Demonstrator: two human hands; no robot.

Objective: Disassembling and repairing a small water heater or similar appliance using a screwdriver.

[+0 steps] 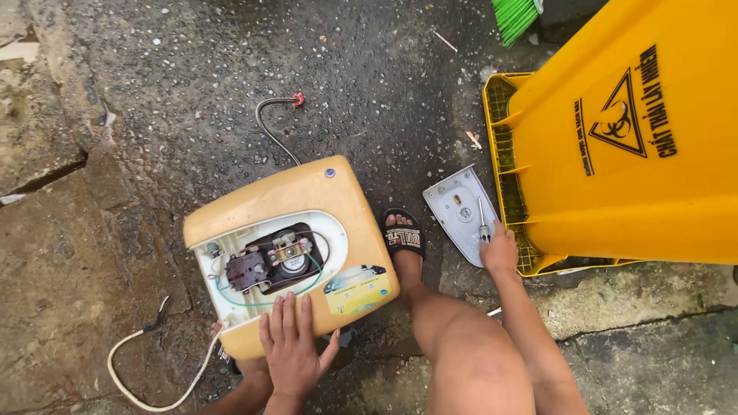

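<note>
Now left hand (290,346) flat, fingers spread on yellowed plastic water-heater casing (307,192) lying on wet concrete ground (154,92), internals exposed. Right hand (500,250) closed round grey-handled screwdriver (483,223) over removed grey cover plate (453,207) (beside yellow bin (638,154)). Better: press casing steady, keep grip firm.

A big yellow bin (638,131) stands at the right, its open lid (503,154) lying flat on the wet concrete ground (154,92). Green broom bristles (515,15) poke in at the top edge. A black sandal (404,234) sits on a foot beside the bin.
</note>
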